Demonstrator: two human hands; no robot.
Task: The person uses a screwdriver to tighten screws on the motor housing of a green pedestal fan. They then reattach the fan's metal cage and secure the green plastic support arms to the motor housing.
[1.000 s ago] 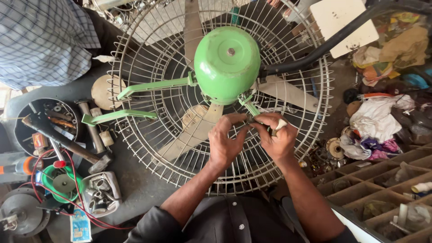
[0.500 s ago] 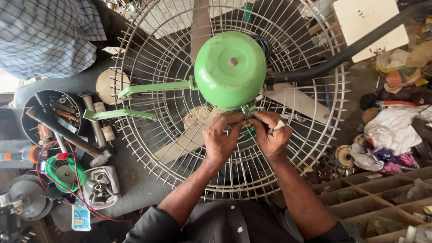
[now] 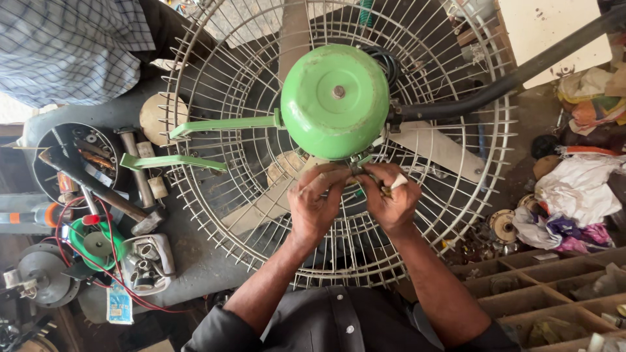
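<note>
Fan motor (image 3: 334, 101) sits centre frame over the wire guard (image 3: 215, 98); judged heavy and rigid, its painted dome slippery, best held by the green bracket arms (image 3: 222, 124) at 9 o'clock. Left hand (image 3: 316, 202) and right hand (image 3: 390, 195) are together at the housing's 6 o'clock edge, fingers curled, pinching a small part; its nature cannot be told.

Your left hand (image 3: 317, 205) and right hand (image 3: 390, 199) meet just below the motor housing (image 3: 336, 98) | wire guard (image 3: 215, 195) beneath both | hammer (image 3: 98, 189) far left of your hands | compartment tray (image 3: 554, 293) lower right | another person's sleeve (image 3: 72, 45) upper left.
</note>
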